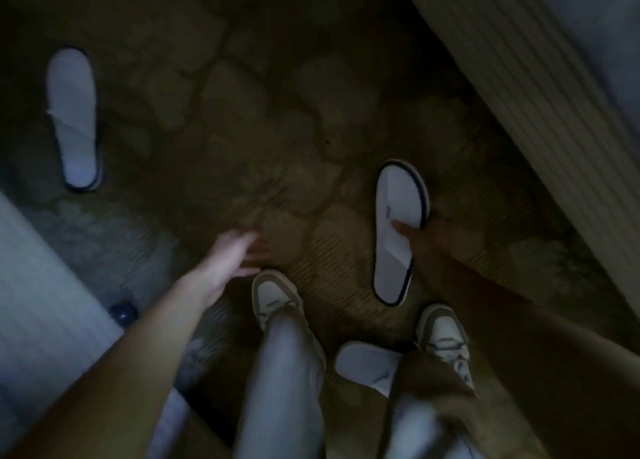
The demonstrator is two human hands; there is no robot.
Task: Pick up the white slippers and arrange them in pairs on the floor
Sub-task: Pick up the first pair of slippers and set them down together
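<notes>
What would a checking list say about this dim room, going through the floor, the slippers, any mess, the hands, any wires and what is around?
Surface: brown patterned carpet floor, dimly lit.
Job's things: three flat white fabric slippers, all apart, none paired; far-left slipper; right slipper with dark edging; third slipper between the person's feet, partly hidden.
Clutter: small dark round object by the pale surface at left, too dim to identify.
Grippers: left hand open, empty, above the carpet; right hand on the right slipper, grip unclear.
Cables: nothing seen.
Surroundings: ribbed beige furniture edge at right; person's beige-and-white sneakers.
</notes>
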